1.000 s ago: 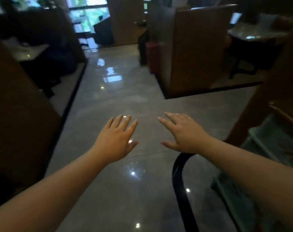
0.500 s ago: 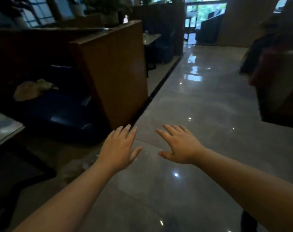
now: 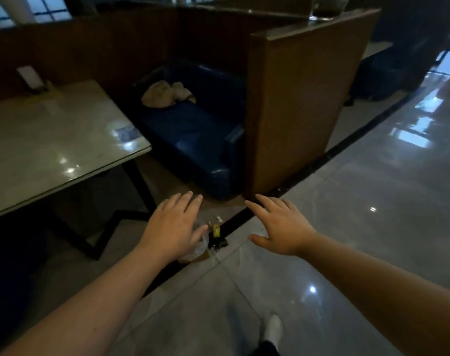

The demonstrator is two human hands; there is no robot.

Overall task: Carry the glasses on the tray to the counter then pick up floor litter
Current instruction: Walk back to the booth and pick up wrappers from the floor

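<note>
Head view gives me glossy grey floor, a pale table far left, a blue bench beyond. My left hand and right hand hang spread flat — empty. Litter lies on the floor between them — plastic cup, yellow scrap.

Glossy grey tiled floor, litter cluster at its centre, white shoe at 6 o'clock, table at 9 o'clock
</note>
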